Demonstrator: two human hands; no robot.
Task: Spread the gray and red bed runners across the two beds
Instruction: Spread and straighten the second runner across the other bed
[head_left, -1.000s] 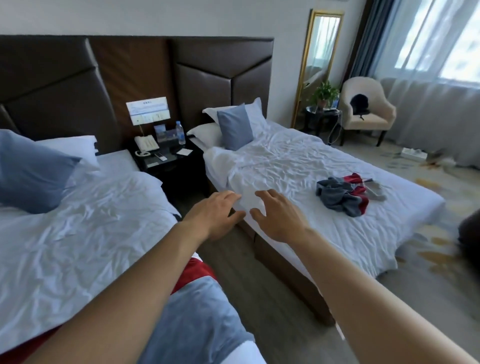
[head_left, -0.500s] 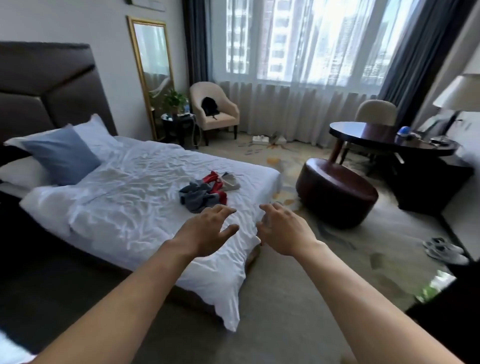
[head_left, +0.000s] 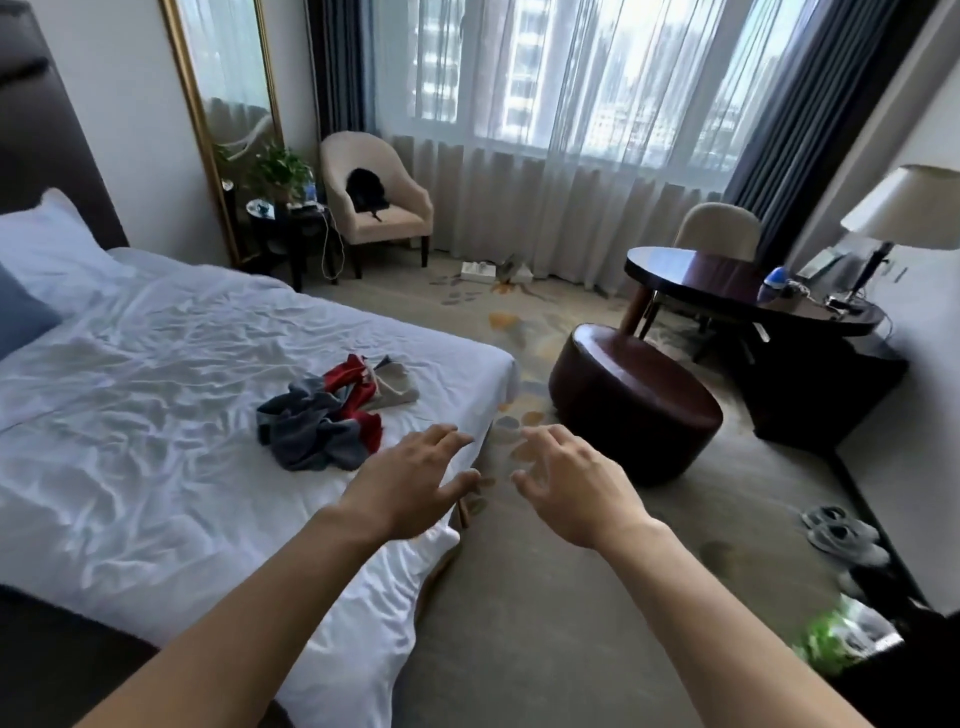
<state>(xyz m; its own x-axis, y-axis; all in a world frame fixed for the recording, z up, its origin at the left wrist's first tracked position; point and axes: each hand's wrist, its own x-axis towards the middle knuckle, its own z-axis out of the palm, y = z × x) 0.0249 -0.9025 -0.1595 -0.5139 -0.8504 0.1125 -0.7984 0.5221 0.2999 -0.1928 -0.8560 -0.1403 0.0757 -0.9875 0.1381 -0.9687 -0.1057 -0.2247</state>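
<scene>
A crumpled gray and red bed runner lies in a heap on the white bed, near its foot end. My left hand hovers above the bed's foot corner, fingers spread, a short way right of the heap and apart from it. My right hand is stretched out beside it over the carpet, fingers apart, holding nothing. The other bed and its runner are out of view.
A round dark ottoman stands on the carpet just beyond the bed's foot. Behind it are a dark desk with a lamp, a beige armchair by the curtained window, and slippers at right.
My view has swung right, from the gap between the two beds to the far bed's foot. Both hands stayed out in front and now sit closer to the heaped runner.
</scene>
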